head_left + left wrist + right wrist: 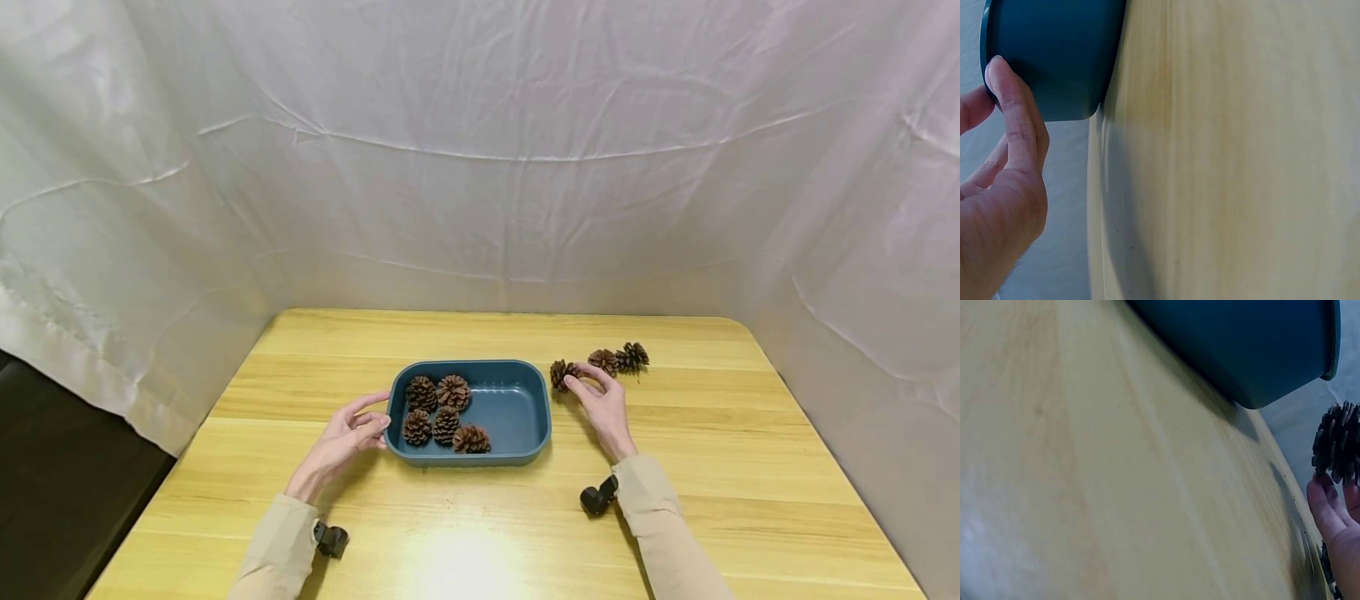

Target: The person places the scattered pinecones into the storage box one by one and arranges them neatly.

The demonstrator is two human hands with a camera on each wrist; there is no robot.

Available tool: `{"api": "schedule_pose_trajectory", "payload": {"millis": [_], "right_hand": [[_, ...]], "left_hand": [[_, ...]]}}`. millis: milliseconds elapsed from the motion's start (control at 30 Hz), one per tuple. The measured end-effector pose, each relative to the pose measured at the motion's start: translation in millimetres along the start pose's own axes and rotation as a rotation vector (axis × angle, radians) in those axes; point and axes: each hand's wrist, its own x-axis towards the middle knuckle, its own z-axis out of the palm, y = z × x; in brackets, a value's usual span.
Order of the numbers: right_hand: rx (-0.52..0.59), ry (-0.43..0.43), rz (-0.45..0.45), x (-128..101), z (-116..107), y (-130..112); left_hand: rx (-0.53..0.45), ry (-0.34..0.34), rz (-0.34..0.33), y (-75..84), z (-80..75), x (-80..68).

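A blue rectangular tub (517, 457) stands on the table with several pine cones (446, 425) in its left half. At its left end, my left hand (341, 437) pinches the rim between thumb and fingers, seen also in the left wrist view, where the tub's wall (1054, 94) is close. To the right of the tub, my right hand (603, 408) holds a pine cone (561, 375) by the fingertips. That cone (1338, 440) appears raised off the table in the right wrist view. Two more pine cones (632, 357) lie just behind the right hand.
The wooden table (750, 467) extends around the tub, with a pale curtain (510, 208) behind it and along the sides. A dark surface (67, 475) lies beyond the table's left edge. Small black cameras (597, 497) are worn at both wrists.
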Motion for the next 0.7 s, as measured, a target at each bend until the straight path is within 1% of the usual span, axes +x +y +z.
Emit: {"api": "schedule_pose_trajectory", "payload": {"millis": [300,467,700], "right_hand": [[0.017,0.032,-0.046,-2.0,-0.2,-1.2],[0.052,0.011,-0.078,-3.0,0.0,-5.1],[0.103,-0.006,-0.103,-4.6,3.6,-17.3]], "left_hand": [[0.008,0.007,-0.004,1.0,0.3,-0.4],[0.014,0.009,-0.005,1.2,0.4,-0.2],[0.020,0.007,-0.006,0.5,0.2,0.0]]}}
